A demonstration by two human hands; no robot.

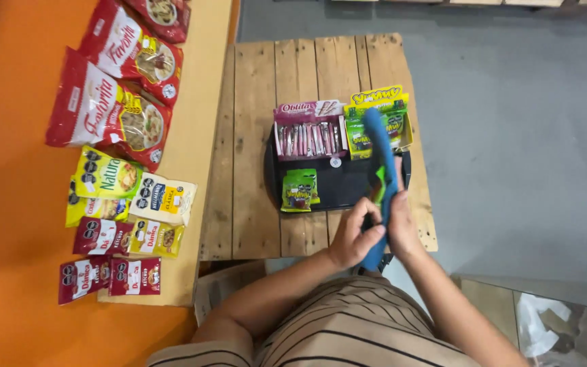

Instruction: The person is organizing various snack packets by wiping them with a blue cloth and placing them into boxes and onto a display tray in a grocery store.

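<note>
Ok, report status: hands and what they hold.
Both hands, left and right, grip blue strip. Strip overhangs black tray, crossing the yellow candy box.

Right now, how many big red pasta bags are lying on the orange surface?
3: one large red bag lowest, a second above it, a third cut by the top edge. More may lie out of view.

Grey concrete floor (511, 136) under a wooden pallet table (253, 136), orange counter (8, 170) beside.
</note>
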